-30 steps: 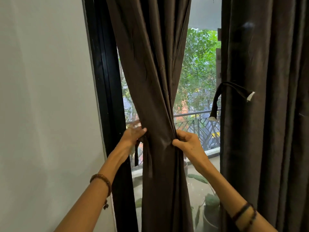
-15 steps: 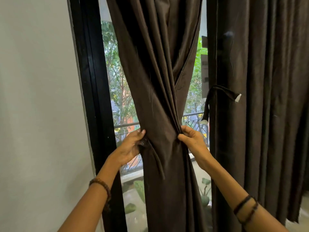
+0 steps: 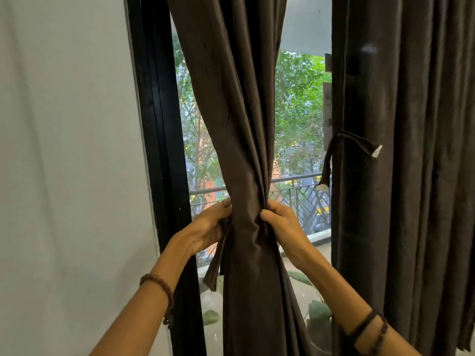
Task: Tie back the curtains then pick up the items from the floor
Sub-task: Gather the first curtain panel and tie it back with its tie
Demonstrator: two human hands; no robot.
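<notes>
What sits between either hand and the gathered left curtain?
Nothing visible. The left hand and right hand both grip the bunched dark brown fabric curtain directly, with a loose fabric strip hanging below the left.

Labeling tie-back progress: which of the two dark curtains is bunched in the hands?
The left curtain, beside the black window frame: both hands grip its gathered waist. The right curtain hangs loose, untouched.

left hand (image 3: 208, 227) fingers curled gripping, right hand (image 3: 284, 228) pinching, both forearms raised

Tie strap (image 3: 217, 255) now hangs below left hand (image 3: 205, 231); curtain (image 3: 246, 155) bunched tighter.
</notes>
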